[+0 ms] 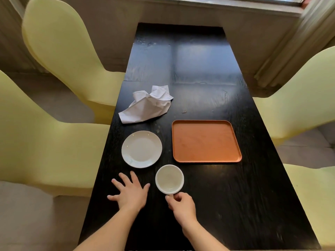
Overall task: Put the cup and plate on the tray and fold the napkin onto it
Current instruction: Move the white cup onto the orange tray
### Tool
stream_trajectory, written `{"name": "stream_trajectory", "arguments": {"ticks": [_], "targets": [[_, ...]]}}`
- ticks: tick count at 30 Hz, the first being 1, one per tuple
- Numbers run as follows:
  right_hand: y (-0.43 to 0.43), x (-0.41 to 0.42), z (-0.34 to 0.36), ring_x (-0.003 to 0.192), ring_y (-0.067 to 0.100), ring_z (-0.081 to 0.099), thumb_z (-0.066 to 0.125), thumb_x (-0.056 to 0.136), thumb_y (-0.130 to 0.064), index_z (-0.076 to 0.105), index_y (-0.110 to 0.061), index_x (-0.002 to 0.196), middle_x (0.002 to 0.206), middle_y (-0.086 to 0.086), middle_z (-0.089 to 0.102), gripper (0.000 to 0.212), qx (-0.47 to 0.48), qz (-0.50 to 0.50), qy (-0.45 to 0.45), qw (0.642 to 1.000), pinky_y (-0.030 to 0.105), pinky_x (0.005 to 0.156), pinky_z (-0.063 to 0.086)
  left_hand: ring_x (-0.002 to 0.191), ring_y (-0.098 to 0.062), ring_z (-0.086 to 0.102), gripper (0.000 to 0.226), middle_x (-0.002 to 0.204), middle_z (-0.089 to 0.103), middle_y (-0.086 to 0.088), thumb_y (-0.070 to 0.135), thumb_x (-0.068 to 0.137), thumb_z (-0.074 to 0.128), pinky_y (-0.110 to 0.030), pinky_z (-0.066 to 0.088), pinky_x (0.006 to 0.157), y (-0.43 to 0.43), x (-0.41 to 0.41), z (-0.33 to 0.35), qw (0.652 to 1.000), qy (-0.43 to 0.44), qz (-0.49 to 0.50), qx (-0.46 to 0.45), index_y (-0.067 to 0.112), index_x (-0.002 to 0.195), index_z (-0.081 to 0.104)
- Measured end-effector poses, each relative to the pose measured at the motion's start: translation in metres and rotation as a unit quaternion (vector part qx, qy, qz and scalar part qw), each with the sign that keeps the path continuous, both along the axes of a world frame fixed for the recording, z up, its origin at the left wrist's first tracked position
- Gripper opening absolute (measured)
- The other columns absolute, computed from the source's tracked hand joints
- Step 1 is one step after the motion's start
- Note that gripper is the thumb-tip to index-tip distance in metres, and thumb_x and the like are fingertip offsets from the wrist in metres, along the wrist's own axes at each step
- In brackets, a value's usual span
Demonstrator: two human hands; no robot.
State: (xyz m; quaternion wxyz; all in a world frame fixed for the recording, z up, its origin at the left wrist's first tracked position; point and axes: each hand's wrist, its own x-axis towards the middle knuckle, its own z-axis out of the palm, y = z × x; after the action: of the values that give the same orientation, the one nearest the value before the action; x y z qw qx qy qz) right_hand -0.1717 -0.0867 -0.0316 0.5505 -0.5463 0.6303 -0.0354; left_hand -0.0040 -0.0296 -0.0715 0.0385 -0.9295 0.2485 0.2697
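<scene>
A white cup (169, 178) stands upright on the black table, near its front edge. My right hand (182, 207) is closed on the cup's handle at its near side. My left hand (129, 192) lies flat on the table with fingers spread, just left of the cup and below the white plate (141, 149). The orange tray (205, 141) sits bare to the right of the plate. A crumpled white napkin (147, 105) lies beyond the plate, at the left of the table.
The black table (199, 73) runs away from me toward a window. Pale yellow covered chairs stand along both sides: chair (59, 48) at far left, chair (304, 91) at right. A tiny crumb-like object (184, 111) lies just beyond the tray.
</scene>
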Motion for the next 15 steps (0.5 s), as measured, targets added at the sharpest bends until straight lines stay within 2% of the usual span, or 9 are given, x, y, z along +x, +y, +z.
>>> {"name": "stream_trajectory", "arguments": {"ticks": [3, 7, 11, 15], "targets": [[-0.005, -0.003, 0.003, 0.084, 0.013, 0.067, 0.076, 0.087, -0.033, 0.07, -0.016, 0.076, 0.093, 0.001, 0.069, 0.022, -0.038, 0.002, -0.005, 0.999, 0.029, 0.075, 0.053, 0.149, -0.053, -0.006, 0.09, 0.165, -0.006, -0.023, 0.07, 0.094, 0.034, -0.08, 0.024, 0.107, -0.001, 0.001, 0.0, 1.0, 0.0, -0.002, 0.002, 0.019, 0.159, -0.001], [-0.015, -0.013, 0.008, 0.082, 0.014, 0.071, 0.078, 0.086, -0.032, 0.073, -0.017, 0.076, 0.083, 0.0, 0.075, 0.019, -0.049, -0.02, -0.02, 0.998, 0.035, 0.08, 0.058, 0.149, -0.054, -0.005, 0.091, 0.165, -0.005, -0.023, 0.071, 0.093, 0.033, -0.08, 0.024, 0.106, 0.001, 0.001, -0.002, 1.0, 0.001, -0.006, 0.001, 0.019, 0.159, -0.001], [-0.032, -0.031, 0.014, 0.079, 0.013, 0.073, 0.08, 0.085, -0.031, 0.074, -0.019, 0.074, 0.077, 0.0, 0.076, 0.018, -0.075, -0.039, -0.036, 0.996, 0.032, 0.073, 0.057, 0.149, -0.053, -0.006, 0.091, 0.165, -0.005, -0.023, 0.072, 0.092, 0.034, -0.081, 0.024, 0.105, 0.0, 0.003, -0.002, 1.0, 0.005, -0.005, 0.001, 0.02, 0.159, -0.001], [-0.066, -0.046, 0.024, 0.078, 0.017, 0.075, 0.082, 0.084, -0.028, 0.076, -0.016, 0.075, 0.075, 0.001, 0.079, 0.016, -0.102, -0.086, -0.062, 0.989, 0.038, 0.077, 0.06, 0.149, -0.053, -0.005, 0.091, 0.165, -0.005, -0.023, 0.072, 0.092, 0.033, -0.081, 0.024, 0.106, 0.0, 0.003, -0.001, 1.0, 0.006, -0.006, 0.004, 0.02, 0.159, -0.001]]}}
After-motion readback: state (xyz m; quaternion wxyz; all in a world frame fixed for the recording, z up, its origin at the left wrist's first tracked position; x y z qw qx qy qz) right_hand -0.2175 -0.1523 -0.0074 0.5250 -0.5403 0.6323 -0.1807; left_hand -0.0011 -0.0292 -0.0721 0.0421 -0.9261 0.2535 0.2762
